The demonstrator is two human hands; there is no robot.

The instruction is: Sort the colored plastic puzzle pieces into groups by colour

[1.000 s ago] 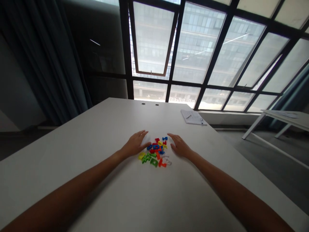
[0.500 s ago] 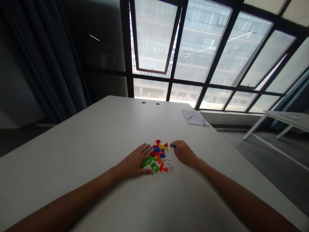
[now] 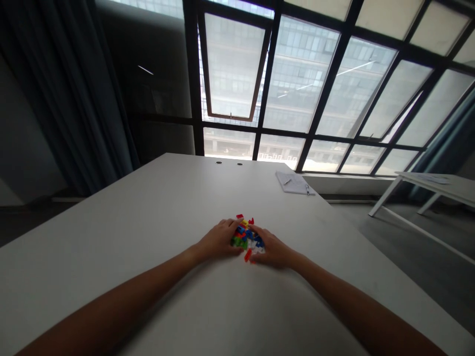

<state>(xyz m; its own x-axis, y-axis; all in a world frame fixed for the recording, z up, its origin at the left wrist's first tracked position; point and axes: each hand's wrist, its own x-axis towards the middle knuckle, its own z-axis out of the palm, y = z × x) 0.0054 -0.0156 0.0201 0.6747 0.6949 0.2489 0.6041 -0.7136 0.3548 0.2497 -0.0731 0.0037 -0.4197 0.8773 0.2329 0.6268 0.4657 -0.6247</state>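
A small heap of colourful plastic building pieces [image 3: 244,234] lies on the white table [image 3: 178,198]. My left hand [image 3: 220,239] curves round the heap's left side, thumb and fingers spread apart, close to the green pieces [image 3: 239,243]. On the other side my right hand [image 3: 276,249] is cupped with its thumb apart, touching the blue and white pieces [image 3: 257,244]. An orange piece [image 3: 248,255] pokes out at the near side between the two thumbs. Red pieces [image 3: 240,216] show at the far edge. Fingers hide part of the heap.
Paper sheets [image 3: 295,183] with pens on them lie near the table's far right edge. Two dark round holes [image 3: 218,162] are set in the far end of the tabletop. A second white table [image 3: 441,183] stands to the right, and windows run behind.
Both hands have moved inward, the right one also nearer to me, and now close round the heap. The pieces are pushed into a tighter cluster. The view has tilted slightly.
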